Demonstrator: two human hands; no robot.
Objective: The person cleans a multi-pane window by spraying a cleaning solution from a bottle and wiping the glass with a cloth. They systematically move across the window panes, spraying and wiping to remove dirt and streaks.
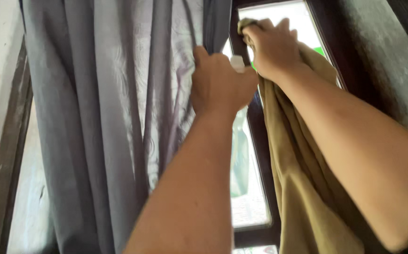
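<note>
Bottle [239, 155] upright, neck up.

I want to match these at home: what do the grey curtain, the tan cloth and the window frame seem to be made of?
Grey curtain: woven fabric with a faint sheen, falling in soft folds, lightly patterned. Tan cloth: matte, soft, towel-like fabric, draping loosely. Window frame: dark, probably stained or painted wood; hard to confirm.

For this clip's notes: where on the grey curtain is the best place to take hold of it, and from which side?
Grip the grey curtain on its bunched right edge, next to the dark window frame, coming from the front. There the folds gather into a thick vertical ridge a closed hand can wrap around. The left hand is already closed there, also holding a spray bottle; the right hand presses a tan cloth to the glass.
</note>
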